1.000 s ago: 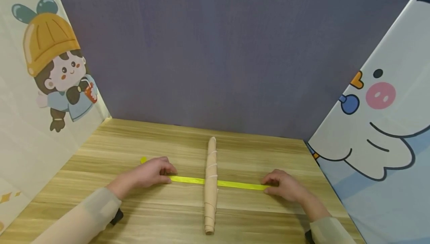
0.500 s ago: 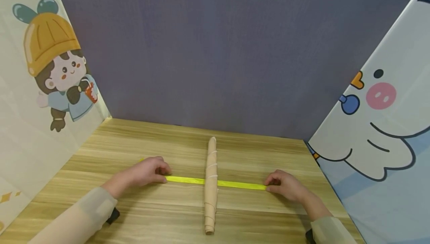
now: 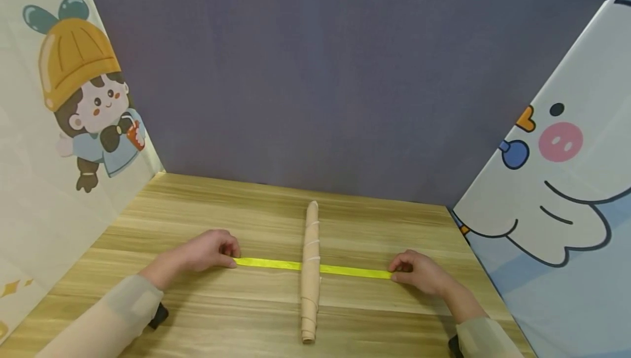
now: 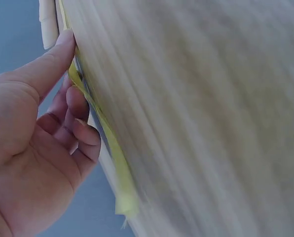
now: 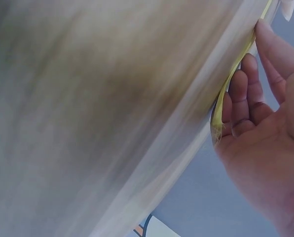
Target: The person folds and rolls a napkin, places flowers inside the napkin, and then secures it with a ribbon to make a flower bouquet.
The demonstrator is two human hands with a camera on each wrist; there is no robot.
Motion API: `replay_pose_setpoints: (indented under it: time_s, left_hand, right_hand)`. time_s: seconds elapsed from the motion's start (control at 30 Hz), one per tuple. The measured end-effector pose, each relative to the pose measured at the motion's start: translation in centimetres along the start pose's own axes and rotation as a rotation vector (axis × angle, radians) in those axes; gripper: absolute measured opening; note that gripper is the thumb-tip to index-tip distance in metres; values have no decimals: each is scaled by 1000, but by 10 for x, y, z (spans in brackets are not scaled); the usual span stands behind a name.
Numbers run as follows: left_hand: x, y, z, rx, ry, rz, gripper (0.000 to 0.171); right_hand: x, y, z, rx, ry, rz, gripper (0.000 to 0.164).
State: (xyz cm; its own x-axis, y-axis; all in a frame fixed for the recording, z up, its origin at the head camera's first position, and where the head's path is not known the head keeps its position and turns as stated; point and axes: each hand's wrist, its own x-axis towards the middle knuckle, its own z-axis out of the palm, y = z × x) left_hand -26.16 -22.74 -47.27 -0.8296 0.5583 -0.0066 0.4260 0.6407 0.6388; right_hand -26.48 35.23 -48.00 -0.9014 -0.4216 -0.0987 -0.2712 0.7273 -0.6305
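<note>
A bright yellow ribbon point(image 3: 268, 263) lies crosswise on the table, passing beneath a long beige roll of sheet material point(image 3: 310, 292) that points away from me. Thin pale spiral edges show along the roll. My left hand point(image 3: 209, 249) pinches the ribbon to the left of the roll, thumb close to the tabletop. Past those fingers, the ribbon's loose tail point(image 4: 118, 163) hangs down in the left wrist view. On the other side, my right hand point(image 3: 419, 273) pinches the ribbon near its right end. A frayed tip point(image 5: 216, 131) shows against the curled fingers in the right wrist view.
The wood-grain table point(image 3: 207, 314) ends at a dark grey-blue panel point(image 3: 305, 73) at the back. Cartoon-printed panels stand along the left point(image 3: 29, 155) and right point(image 3: 591, 205) sides.
My left hand has slid left along the ribbon, away from the roll, and more ribbon shows between them. The right hand has shifted slightly right. The roll has stayed in place.
</note>
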Motion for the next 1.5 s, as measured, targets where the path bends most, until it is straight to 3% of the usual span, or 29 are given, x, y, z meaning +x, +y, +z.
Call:
replay_pose_setpoints:
  time_s: [0.17, 0.37, 0.47, 0.63, 0.77, 0.93, 1.2, 1.37, 1.5]
  left_hand:
    - [-1, -1, 1, -12, 2, 12, 14]
    - [1, 5, 1, -50, 57, -12, 11]
    - [4, 10, 1, -87, 72, -30, 11]
    - [9, 18, 5, -266, 40, -1, 10]
    - [13, 21, 9, -371, 10, 29, 29]
    - [17, 26, 10, -306, 5, -15, 36]
    - [19, 30, 9, -191, 37, -155, 27]
    - [17, 30, 9, -198, 26, -129, 20]
    - [17, 31, 10, -302, -2, -111, 23]
  right_hand:
    - [-1, 2, 0, -2, -5, 2, 11]
    - [1, 4, 1, -8, -8, 6, 9]
    - [2, 2, 0, 64, -24, 11, 10]
    - [1, -4, -2, 229, -60, -12, 14]
    - [0, -7, -4, 294, -97, -28, 27]
    - [0, -8, -4, 240, -108, 16, 37]
    - [-1, -14, -6, 102, -137, 17, 22]
    - [0, -15, -7, 123, -161, 15, 24]
    - [1, -21, -8, 169, -167, 18, 27]
